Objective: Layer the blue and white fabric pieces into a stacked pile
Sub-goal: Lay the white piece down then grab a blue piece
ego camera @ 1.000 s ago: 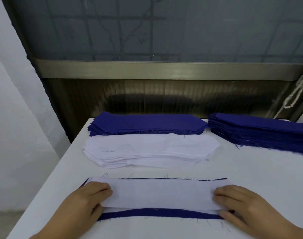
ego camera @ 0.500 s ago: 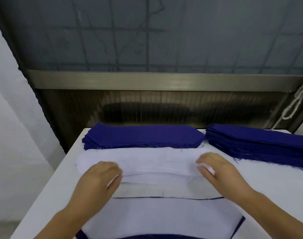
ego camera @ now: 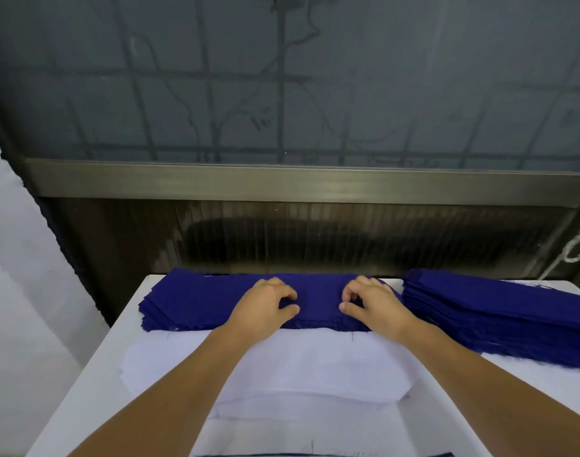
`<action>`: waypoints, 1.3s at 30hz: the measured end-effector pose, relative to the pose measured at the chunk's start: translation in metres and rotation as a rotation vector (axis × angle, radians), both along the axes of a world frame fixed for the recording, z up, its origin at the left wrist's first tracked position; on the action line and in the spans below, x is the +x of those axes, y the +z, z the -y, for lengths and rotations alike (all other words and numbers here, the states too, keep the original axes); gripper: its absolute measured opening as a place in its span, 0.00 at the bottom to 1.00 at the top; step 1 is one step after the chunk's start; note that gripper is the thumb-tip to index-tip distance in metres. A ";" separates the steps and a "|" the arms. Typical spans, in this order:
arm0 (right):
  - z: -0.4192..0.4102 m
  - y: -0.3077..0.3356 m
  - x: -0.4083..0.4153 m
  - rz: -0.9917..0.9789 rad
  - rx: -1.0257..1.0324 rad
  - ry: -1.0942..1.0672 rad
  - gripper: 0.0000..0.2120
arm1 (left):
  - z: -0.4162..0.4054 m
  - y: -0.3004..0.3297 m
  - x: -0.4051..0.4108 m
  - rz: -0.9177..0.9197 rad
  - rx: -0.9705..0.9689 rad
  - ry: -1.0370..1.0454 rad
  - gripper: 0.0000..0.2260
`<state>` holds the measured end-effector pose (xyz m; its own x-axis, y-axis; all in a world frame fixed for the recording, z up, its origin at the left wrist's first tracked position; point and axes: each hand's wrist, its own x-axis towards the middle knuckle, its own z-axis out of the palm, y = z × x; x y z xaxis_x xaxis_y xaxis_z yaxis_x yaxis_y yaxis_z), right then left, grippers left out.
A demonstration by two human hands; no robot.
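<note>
Risk sits mostly in the pinch itself. Both hands are out on the far blue stack (ego camera: pixel 216 300), the left hand (ego camera: pixel 265 306) and right hand (ego camera: pixel 369 305) close together near its middle, each with fingers curled and thumb tip brought in toward the fingertips on the top cloth. They look to be nipping up the top blue piece; whether one layer or several is caught, I cannot tell, as the fingers hide the fold.

That is the first likely slip: thin cut pieces cling at their frayed edges, so two or three may lift as one and the alternating order would be spoiled. With both pinches near the centre, the long ends of the piece would droop and could drag the layers beneath askew, or fold under when it is laid down.

Nearer the person than the blue stack, touching its front edge, lies the white stack (ego camera: pixel 282 367), under both forearms; a sleeve-less arm brushing across it could shift its top sheets. Nearer still, at the bottom edge of view, a dark line hints at the layered pile (ego camera: pixel 315 454), mostly out of sight. To the right of the blue stack, a second blue stack (ego camera: pixel 499 311) rests on the table (ego camera: pixel 94 374), close enough that a trailing end could snag its loose threads.
</note>
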<state>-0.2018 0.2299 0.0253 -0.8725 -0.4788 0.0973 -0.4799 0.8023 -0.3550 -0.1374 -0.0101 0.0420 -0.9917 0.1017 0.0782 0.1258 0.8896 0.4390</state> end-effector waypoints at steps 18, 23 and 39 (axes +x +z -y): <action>0.008 0.012 -0.021 0.290 -0.149 -0.120 0.17 | 0.000 -0.002 -0.027 -0.008 -0.043 0.023 0.12; 0.020 0.014 -0.001 0.067 -0.036 -0.022 0.13 | -0.005 -0.005 -0.030 -0.090 -0.116 0.044 0.08; -0.012 0.046 0.035 -0.255 -0.093 -0.065 0.10 | 0.125 0.023 0.061 -0.357 -0.281 0.221 0.08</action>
<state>-0.1669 0.2415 0.0716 -0.8428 -0.4017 0.3583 -0.5119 0.8039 -0.3028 -0.0768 -0.1347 0.0652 -0.9083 -0.0417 0.4162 0.0201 0.9895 0.1431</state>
